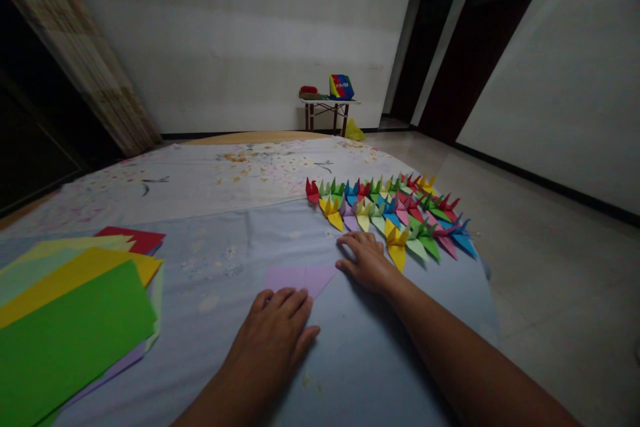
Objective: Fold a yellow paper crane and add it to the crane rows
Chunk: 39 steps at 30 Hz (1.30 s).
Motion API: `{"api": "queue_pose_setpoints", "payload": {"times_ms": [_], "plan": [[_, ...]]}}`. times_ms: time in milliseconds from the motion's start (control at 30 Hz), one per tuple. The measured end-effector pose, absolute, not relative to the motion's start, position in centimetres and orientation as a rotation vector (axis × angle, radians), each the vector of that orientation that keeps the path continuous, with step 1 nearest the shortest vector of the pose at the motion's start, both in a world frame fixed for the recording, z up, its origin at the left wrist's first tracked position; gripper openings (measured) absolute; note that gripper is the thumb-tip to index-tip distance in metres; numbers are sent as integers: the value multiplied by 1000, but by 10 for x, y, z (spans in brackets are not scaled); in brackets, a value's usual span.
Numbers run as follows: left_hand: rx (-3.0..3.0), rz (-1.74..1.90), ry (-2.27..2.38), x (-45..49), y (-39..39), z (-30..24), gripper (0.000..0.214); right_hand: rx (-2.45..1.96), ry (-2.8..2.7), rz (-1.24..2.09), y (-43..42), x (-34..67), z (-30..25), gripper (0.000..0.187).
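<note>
A light purple sheet of paper [303, 276], folded to a triangle-like shape, lies flat on the blue cloth in front of me. My left hand [275, 330] rests palm down over its near edge, fingers stretched out, hiding part of it. At the paper's right tip is my right hand [365, 260], its thumb and forefinger apart and its other fingers loosely curved; I cannot tell whether the thumb touches the tip. Just beyond that hand stand rows of folded paper cranes in many colours, with a yellow crane [397, 243] closest to it.
On the left lies a stack of coloured paper, a green sheet [85, 320] on top. A flowered cloth [200, 173] covers the round table's far part. A small side table [330, 103] by the wall bears a colourful box [341, 87]. The table edge curves away at right.
</note>
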<state>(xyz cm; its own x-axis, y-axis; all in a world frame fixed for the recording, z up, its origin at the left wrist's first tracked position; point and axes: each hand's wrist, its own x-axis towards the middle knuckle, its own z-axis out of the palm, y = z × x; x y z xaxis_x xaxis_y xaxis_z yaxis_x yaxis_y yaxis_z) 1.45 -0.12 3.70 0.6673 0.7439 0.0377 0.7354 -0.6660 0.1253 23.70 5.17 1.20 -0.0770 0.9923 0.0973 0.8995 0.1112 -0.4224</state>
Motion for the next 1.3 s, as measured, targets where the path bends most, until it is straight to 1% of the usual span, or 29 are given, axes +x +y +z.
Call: {"api": "queue_pose_setpoints", "payload": {"times_ms": [133, 267, 333, 433, 700, 767, 867, 1000, 1167, 1233, 1300], "plan": [[2751, 255, 1217, 17, 0, 36, 25, -1712, -2007, 307, 55, 242, 13, 33], [2728, 362, 1259, 20, 3, 32, 21, -1506, -2093, 372, 51, 233, 19, 23], [2716, 384, 1280, 20, 4, 29, 20, -1484, -2193, 428, 48, 228, 22, 26], [2709, 422, 1313, 21, 4, 26, 21, -1476, -2307, 485, 45, 224, 26, 36], [2703, 411, 1356, 22, 7, 27, 22, -1429, -2366, 565, 44, 223, 28, 48], [2699, 412, 1354, 22, 7, 28, 22, -1410, -2385, 562, 44, 224, 29, 47], [2697, 404, 1351, 22, 6, 30, 22, -1393, -2381, 517, 44, 225, 29, 40], [2693, 416, 1396, 22, 4, 31, 22, -1311, -2314, 512, 47, 224, 24, 43], [2648, 451, 1449, 19, 7, 31, 17, -1124, -2054, 700, 48, 215, 19, 48], [2602, 529, 1434, 16, 10, 33, 16, -1069, -1965, 780, 48, 211, 19, 52], [2506, 691, 1405, 12, 12, 37, 19, -1039, -1871, 847, 48, 210, 20, 57]]}}
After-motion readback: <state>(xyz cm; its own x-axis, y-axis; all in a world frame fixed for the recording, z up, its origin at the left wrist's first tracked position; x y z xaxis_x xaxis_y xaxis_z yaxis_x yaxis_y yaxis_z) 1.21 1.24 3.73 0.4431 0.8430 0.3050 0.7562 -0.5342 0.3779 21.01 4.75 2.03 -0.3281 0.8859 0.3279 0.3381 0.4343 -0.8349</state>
